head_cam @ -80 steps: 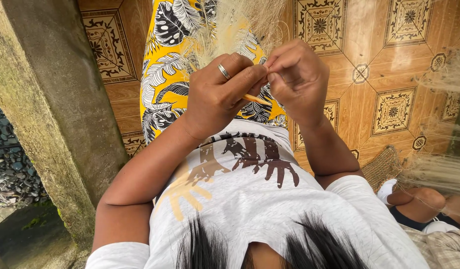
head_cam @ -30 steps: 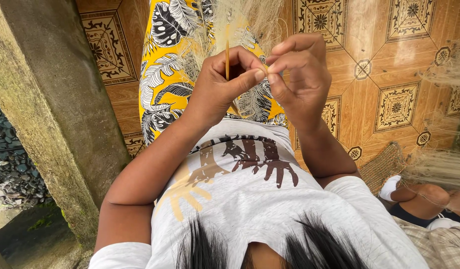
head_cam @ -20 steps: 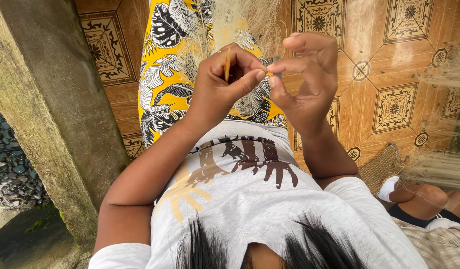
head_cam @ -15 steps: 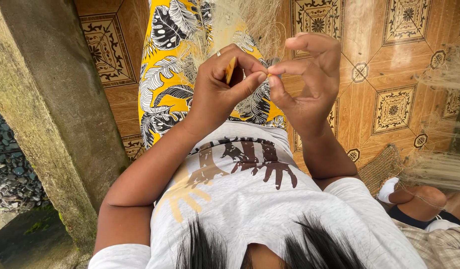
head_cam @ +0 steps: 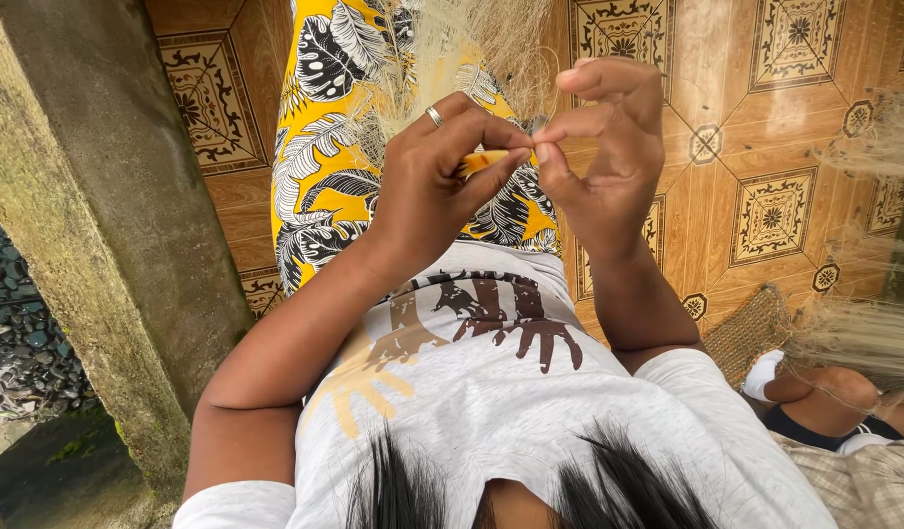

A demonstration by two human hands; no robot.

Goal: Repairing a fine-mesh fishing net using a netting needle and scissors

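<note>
The left hand (head_cam: 442, 186) pinches a small yellow-orange tool (head_cam: 483, 160) between thumb and fingers. The right hand (head_cam: 604, 147), thumb and forefinger together, nips pale fibre strands (head_cam: 472, 49) at the tool's tip, above the lap.

Grey printed T-shirt (head_cam: 491, 392), yellow leaf-print skirt (head_cam: 325, 147), finger ring (head_cam: 434, 116)

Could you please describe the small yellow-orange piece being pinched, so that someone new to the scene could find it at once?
Start at the yellow leaf-print cloth over the lap. Above it the left hand, wearing a ring, meets the right hand. The small yellow-orange piece sits in the left grip, solid and bright, unlike the pale loose fibres behind.
</note>
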